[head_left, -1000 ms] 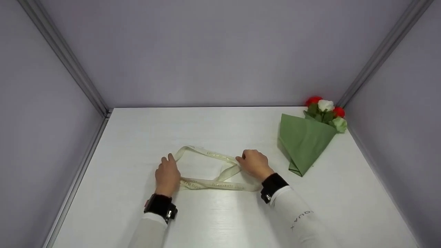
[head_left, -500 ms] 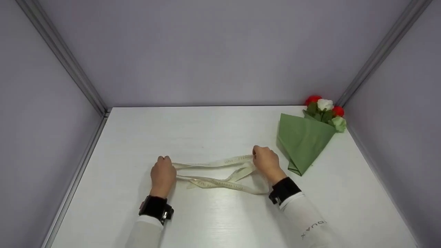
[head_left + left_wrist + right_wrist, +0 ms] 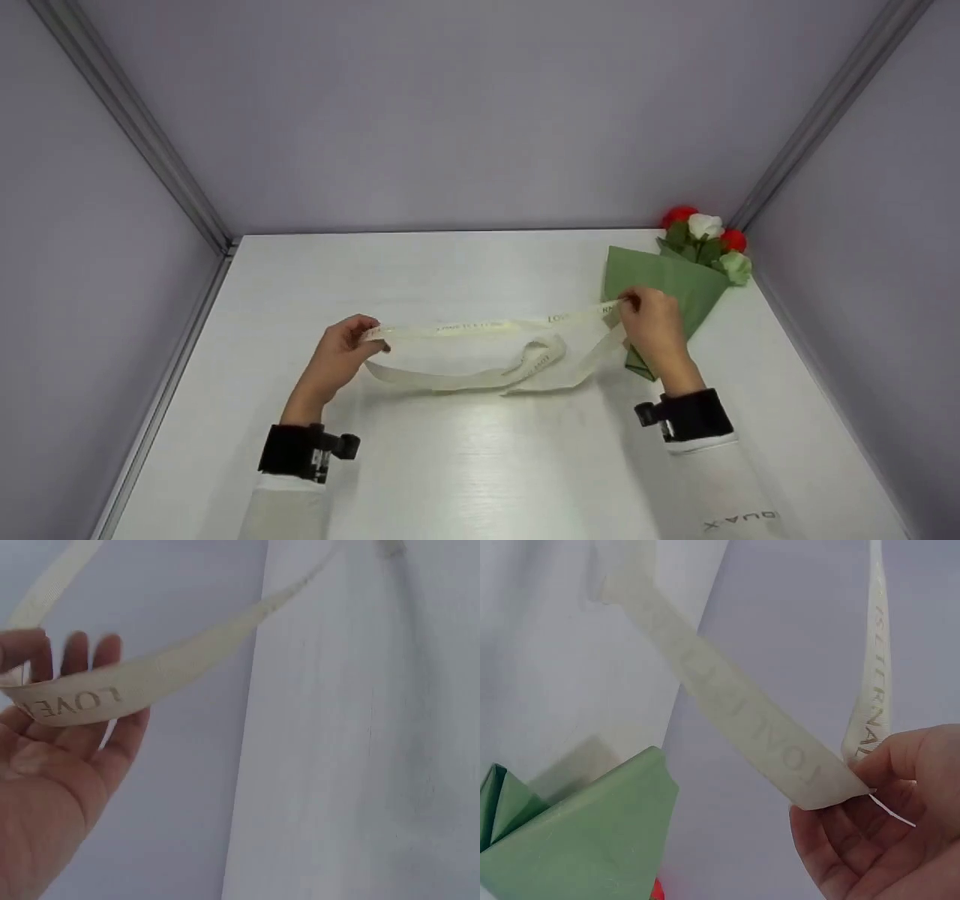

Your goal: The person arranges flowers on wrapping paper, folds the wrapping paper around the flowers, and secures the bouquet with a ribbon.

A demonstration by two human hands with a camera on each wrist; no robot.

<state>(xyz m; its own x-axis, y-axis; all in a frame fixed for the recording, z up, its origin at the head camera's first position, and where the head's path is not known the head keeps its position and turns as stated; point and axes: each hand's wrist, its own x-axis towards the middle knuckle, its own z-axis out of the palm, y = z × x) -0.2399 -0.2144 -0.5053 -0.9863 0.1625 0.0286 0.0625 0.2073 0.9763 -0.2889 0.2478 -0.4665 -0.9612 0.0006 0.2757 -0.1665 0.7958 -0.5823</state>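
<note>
A long cream ribbon (image 3: 491, 327) with gold lettering is stretched between both hands, its upper run nearly straight. My left hand (image 3: 339, 358) pinches it at the left between thumb and forefinger; in the left wrist view the printed ribbon (image 3: 165, 675) passes across the curled fingers. At the right, my right hand (image 3: 654, 324) pinches the ribbon, and the right wrist view shows the ribbon (image 3: 750, 727) folding at the thumb and fingertips. The slack hangs in a lower curve, with a small loop right of the middle. My right hand overlaps the green wrapping paper in the head view.
A bouquet in green paper (image 3: 679, 277) lies at the back right of the white table (image 3: 465, 465), with red, white and pale green flowers (image 3: 735, 267). Grey panels (image 3: 480, 112) stand behind the table and at both sides.
Both hands have moved apart and away from the body, the right farther, toward the bouquet. The ribbon between them has been drawn out longer and straighter.
</note>
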